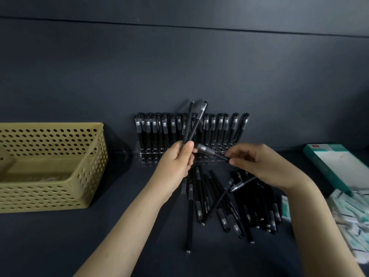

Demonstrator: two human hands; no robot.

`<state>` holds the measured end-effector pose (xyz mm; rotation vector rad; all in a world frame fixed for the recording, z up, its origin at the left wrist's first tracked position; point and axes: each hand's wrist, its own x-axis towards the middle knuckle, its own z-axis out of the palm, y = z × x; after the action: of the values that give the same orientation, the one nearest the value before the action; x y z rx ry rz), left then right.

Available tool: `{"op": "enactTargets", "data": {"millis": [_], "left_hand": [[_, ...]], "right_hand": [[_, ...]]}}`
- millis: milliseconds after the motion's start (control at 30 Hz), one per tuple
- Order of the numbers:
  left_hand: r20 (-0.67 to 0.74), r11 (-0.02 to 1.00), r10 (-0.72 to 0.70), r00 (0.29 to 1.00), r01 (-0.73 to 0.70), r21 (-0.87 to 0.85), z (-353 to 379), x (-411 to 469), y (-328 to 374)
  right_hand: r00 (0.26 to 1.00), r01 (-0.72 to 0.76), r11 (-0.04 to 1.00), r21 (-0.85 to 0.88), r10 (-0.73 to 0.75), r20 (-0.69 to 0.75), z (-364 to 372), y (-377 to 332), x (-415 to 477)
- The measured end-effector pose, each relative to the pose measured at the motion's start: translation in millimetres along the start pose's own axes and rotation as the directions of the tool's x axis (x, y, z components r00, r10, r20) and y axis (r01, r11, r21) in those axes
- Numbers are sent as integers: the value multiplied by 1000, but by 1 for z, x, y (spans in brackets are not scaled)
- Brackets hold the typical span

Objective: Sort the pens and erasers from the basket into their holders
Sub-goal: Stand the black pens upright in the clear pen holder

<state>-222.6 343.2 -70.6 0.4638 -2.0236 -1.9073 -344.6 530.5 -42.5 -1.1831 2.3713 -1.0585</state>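
Note:
My left hand (177,160) grips two black pens (194,124) that point up in front of the clear pen holder (151,154). Several black pens (219,126) stand upright in that holder against the wall. My right hand (257,162) pinches one black pen (211,151) by its end, with its clear cap pointing left toward my left thumb. A loose pile of black pens (229,202) lies on the dark table below both hands. The yellow perforated basket (50,196) stands at the left.
A teal and white box (335,166) lies at the right edge. Below it a heap of small white and teal erasers (351,212) spreads toward the table's front. The dark wall rises directly behind the pen holder.

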Motion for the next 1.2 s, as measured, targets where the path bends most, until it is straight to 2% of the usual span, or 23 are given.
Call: {"op": "enactTargets", "data": {"millis": [133, 267, 367, 600, 967, 1200], "left_hand": [[-35, 999, 12, 999, -11, 35, -5, 0, -10], [-24, 998, 24, 999, -22, 55, -5, -1, -15], [-11, 996, 59, 998, -59, 61, -2, -4, -15], [-36, 993, 95, 995, -92, 73, -3, -6, -17], [-52, 996, 78, 996, -75, 52, -5, -5, -19], [-54, 996, 80, 995, -77, 49, -6, -4, -21]], "right_hand": [[985, 33, 992, 121, -12, -172, 2, 9, 3], [954, 199, 947, 254, -128, -270, 6, -1, 9], [920, 247, 945, 214, -159, -359, 10, -10, 16], [766, 275, 957, 92, -161, -622, 23, -4, 35], [754, 268, 962, 51, -176, -633, 38, 12, 38], [803, 238, 971, 9, -191, -565, 44, 9, 39]]}}
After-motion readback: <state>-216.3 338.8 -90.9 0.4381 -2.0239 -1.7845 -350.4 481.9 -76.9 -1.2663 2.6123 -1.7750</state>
